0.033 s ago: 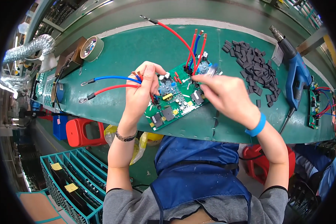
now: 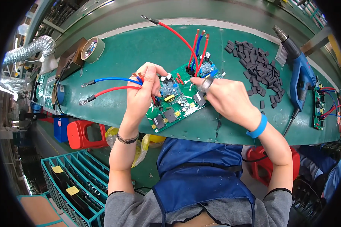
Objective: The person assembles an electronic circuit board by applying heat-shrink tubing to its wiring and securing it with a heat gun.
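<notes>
The right hand (image 2: 231, 100) has turned and slid a tiny bit left since before. The green table (image 2: 113, 49) is the biggest thing here. The board (image 2: 185, 99) lies on it, in front of the person. A blue heat gun (image 2: 302, 77) is over on the right. Between them sits a pile of black bits (image 2: 259, 64). The left hand (image 2: 142, 90) is closed around some red and blue wires (image 2: 115, 80) at the board's left end. More wires (image 2: 195, 47) stand up at the far edge. The right hand is curled around a small grey thing (image 2: 205, 85) over the board; I can't tell what it is.
</notes>
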Motion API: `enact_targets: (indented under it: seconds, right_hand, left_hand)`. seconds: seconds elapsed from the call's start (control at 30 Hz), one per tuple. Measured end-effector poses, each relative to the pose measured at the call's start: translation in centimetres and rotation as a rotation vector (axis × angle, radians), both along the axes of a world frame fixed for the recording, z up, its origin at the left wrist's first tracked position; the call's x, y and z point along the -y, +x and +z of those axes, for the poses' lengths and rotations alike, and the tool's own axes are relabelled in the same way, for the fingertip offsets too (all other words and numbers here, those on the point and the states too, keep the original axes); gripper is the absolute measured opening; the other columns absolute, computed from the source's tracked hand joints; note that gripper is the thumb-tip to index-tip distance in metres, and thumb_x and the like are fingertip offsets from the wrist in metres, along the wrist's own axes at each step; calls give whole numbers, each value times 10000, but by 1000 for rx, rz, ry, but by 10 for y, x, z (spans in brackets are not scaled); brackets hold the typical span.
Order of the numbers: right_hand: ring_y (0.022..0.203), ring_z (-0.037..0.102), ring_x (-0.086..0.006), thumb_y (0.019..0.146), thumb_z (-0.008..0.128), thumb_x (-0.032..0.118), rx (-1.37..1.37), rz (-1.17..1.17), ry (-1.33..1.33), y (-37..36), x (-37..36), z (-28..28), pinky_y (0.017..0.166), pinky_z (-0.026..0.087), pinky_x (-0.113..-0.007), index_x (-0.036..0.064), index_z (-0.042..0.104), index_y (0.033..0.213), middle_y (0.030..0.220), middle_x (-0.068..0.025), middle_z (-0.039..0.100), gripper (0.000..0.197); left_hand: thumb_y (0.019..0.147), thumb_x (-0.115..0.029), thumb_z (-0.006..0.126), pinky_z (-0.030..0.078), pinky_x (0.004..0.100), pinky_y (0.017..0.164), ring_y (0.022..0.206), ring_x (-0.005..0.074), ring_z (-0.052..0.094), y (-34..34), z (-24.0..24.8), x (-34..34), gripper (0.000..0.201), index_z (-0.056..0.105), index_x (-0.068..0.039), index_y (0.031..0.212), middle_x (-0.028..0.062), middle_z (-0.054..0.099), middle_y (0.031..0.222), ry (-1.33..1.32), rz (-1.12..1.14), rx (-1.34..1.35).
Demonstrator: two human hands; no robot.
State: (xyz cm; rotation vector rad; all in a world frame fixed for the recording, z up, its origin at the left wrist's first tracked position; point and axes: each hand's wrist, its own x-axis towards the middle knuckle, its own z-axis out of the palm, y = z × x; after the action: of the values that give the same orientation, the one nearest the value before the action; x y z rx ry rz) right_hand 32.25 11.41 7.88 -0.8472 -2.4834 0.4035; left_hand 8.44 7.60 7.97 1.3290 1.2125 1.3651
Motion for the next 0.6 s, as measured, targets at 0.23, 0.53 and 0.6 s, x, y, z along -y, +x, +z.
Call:
enact_targets:
  seconds: [0.23,0.53,0.6]
  right_hand:
    - [676,637,-317,805,557,77,-75,-49,-118,8,-8,6,616,501,-424,66,687,990,788,-134,660,226]
    - [688,607,-316,768,732,280,-282,-90,68,-24,-45,8,639,481,-417,-14,537,1092,646,-117,563,480]
    - [666,613,-336,772,731,303,-231,-67,-323,-36,-56,22,621,479,-417,-24,577,1033,661,-133,592,446]
  left_hand:
    - [999,-203,521,424,192,562,600,22,475,-10,1,7,261,629,23,929,-33,511,627,-13,20,-69]
    - [853,-88,713,492,187,651,747,34,593,0,23,-6,293,633,25,1111,60,681,971,-61,-7,-65]
    - [799,-68,761,486,188,641,767,49,610,1,19,-20,510,555,12,1259,90,637,1161,-38,-35,-56]
